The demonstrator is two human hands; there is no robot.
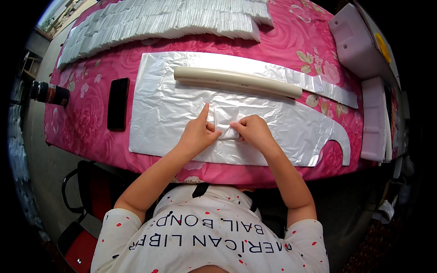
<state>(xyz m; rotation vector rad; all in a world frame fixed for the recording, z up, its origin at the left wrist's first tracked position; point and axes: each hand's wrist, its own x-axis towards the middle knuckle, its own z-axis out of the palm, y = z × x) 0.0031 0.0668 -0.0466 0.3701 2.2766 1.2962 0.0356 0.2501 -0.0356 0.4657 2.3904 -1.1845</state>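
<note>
A large white plastic carrier bag (159, 100) lies flat and wrinkled on the table, its curved handle end at the right. On it rests a small folded square of white plastic film (226, 119), apparently a folded bag. My left hand (200, 132) is at its lower left edge, index finger stretched forward, thumb and curled fingers closed at the film. From the other side, my right hand (252, 131) pinches the square's right edge between thumb and index finger. Beyond both hands a beige plastic pipe (236, 81) lies across the large bag.
A pink floral tablecloth (86, 118) covers the table. Long rows of folded white plastic bags (168, 25) stand along the far side. A black phone (118, 104) and a dark jar (50, 93) lie at the left. White foam boxes (357, 41) stand at the right. Chairs (91, 186) are below left.
</note>
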